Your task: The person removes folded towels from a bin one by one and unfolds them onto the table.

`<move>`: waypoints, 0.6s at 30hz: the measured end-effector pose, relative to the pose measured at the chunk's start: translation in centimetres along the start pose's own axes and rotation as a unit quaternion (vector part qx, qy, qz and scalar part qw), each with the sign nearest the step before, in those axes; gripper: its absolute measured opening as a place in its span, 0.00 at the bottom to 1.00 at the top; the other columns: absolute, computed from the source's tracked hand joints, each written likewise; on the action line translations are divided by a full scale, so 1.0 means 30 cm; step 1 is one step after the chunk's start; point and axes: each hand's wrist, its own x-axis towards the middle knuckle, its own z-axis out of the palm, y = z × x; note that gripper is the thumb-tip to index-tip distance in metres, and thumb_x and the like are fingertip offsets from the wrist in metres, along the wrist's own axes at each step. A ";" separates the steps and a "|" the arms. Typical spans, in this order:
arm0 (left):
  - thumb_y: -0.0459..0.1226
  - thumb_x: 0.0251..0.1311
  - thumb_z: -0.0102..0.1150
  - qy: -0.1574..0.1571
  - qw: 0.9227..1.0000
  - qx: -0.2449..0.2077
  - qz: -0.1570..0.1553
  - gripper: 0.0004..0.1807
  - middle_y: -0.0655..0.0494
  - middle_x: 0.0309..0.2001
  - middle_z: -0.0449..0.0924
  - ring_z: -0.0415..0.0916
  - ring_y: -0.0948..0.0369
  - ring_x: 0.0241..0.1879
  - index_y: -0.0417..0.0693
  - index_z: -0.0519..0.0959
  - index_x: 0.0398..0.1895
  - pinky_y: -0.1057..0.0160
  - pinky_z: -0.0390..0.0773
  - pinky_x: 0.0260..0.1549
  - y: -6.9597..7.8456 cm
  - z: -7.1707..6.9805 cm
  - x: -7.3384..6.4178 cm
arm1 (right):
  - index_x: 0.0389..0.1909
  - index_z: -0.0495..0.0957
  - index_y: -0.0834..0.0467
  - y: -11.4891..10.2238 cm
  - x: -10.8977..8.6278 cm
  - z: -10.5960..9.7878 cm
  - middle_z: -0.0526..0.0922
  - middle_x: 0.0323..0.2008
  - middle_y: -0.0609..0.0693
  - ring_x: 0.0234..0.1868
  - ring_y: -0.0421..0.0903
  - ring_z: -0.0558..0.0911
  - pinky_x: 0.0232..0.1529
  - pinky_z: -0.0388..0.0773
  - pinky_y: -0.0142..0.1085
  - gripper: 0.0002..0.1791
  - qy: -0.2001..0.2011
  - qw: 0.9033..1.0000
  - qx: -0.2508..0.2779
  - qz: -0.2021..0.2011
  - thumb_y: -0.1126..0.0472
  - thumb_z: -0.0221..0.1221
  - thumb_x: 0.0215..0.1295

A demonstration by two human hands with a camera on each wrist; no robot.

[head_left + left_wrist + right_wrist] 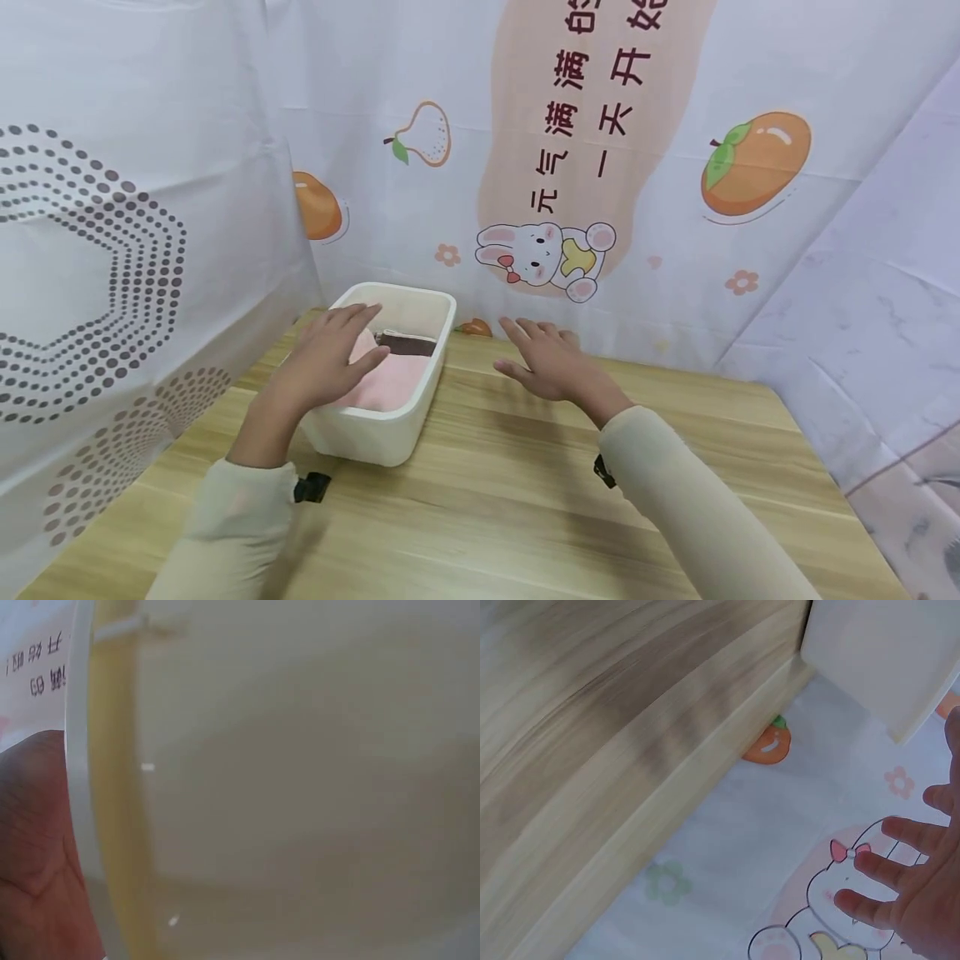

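A white plastic bin (390,435) stands on the table, with pink folded cloth (393,382) and a dark brown item with a pale edge (408,342) inside. My left hand (321,360) is over the bin's left side, fingers extended and thumb apart, hiding part of the rim and cloth. In the left wrist view the bin's wall (300,787) fills most of the picture, with the palm (37,847) at its left. To the right of the bin, my right hand (551,362) hovers above the table with its fingers spread and nothing in it.
The wood-grain table (510,500) reaches back to a printed curtain (450,217) with fruit, a rabbit and writing. Another curtain with dotted patterns (142,242) hangs along the left, and a marbled sheet (885,333) along the right.
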 end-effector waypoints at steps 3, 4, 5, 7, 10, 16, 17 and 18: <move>0.50 0.76 0.53 0.000 1.000 -0.012 -0.019 0.36 0.33 0.74 0.60 0.51 0.32 0.73 0.41 0.58 0.79 0.30 0.49 0.68 -0.043 -0.022 -0.032 | 0.83 0.44 0.45 -0.028 0.023 0.006 0.58 0.78 0.57 0.76 0.64 0.59 0.71 0.56 0.66 0.44 0.003 1.000 0.004 -0.011 0.29 0.42 0.75; 0.50 0.76 0.53 0.002 1.000 -0.014 -0.023 0.37 0.33 0.74 0.60 0.51 0.32 0.73 0.40 0.59 0.78 0.30 0.50 0.69 -0.055 -0.024 -0.035 | 0.83 0.45 0.44 -0.030 0.028 0.006 0.58 0.78 0.57 0.76 0.64 0.59 0.71 0.56 0.66 0.44 0.006 1.000 0.004 -0.014 0.29 0.42 0.75; 0.50 0.76 0.52 0.002 0.999 -0.019 -0.026 0.37 0.33 0.74 0.60 0.50 0.32 0.73 0.39 0.59 0.78 0.31 0.50 0.69 -0.068 -0.027 -0.037 | 0.83 0.45 0.44 -0.034 0.033 0.005 0.58 0.78 0.57 0.76 0.64 0.59 0.71 0.56 0.66 0.43 0.009 1.000 0.006 -0.017 0.29 0.41 0.75; 0.50 0.76 0.52 0.007 0.999 -0.028 -0.026 0.36 0.32 0.73 0.61 0.52 0.32 0.73 0.37 0.60 0.77 0.31 0.52 0.69 -0.094 -0.029 -0.044 | 0.83 0.47 0.45 -0.045 0.042 0.003 0.59 0.78 0.57 0.76 0.63 0.60 0.71 0.57 0.65 0.43 0.020 1.000 0.009 -0.023 0.29 0.41 0.75; 0.47 0.76 0.53 0.021 0.998 -0.048 -0.015 0.34 0.30 0.71 0.64 0.56 0.32 0.72 0.33 0.63 0.74 0.31 0.56 0.67 -0.128 -0.039 -0.056 | 0.82 0.51 0.45 -0.063 0.061 -0.002 0.60 0.78 0.56 0.75 0.63 0.61 0.71 0.57 0.64 0.41 0.034 0.999 0.016 -0.030 0.30 0.41 0.76; 0.46 0.77 0.52 0.000 0.991 -0.124 -0.046 0.32 0.30 0.69 0.66 0.69 0.32 0.62 0.33 0.63 0.74 0.31 0.69 0.56 -0.193 -0.063 -0.093 | 0.82 0.53 0.47 -0.097 0.106 -0.008 0.61 0.77 0.54 0.75 0.61 0.61 0.72 0.57 0.62 0.39 0.038 0.998 0.015 -0.038 0.33 0.44 0.78; 0.47 0.78 0.51 -0.010 0.989 -0.131 -0.061 0.33 0.30 0.69 0.66 0.70 0.32 0.60 0.32 0.62 0.74 0.32 0.72 0.54 -0.205 -0.066 -0.099 | 0.82 0.53 0.48 -0.102 0.113 -0.009 0.61 0.77 0.54 0.75 0.60 0.61 0.72 0.57 0.62 0.40 0.037 0.999 0.013 -0.038 0.33 0.43 0.77; 0.48 0.78 0.49 -0.018 0.988 -0.137 -0.074 0.34 0.29 0.70 0.65 0.72 0.32 0.59 0.31 0.61 0.75 0.34 0.74 0.51 -0.213 -0.067 -0.104 | 0.82 0.53 0.48 -0.106 0.119 -0.010 0.61 0.77 0.53 0.76 0.60 0.61 0.72 0.57 0.62 0.40 0.035 0.999 0.011 -0.039 0.33 0.43 0.77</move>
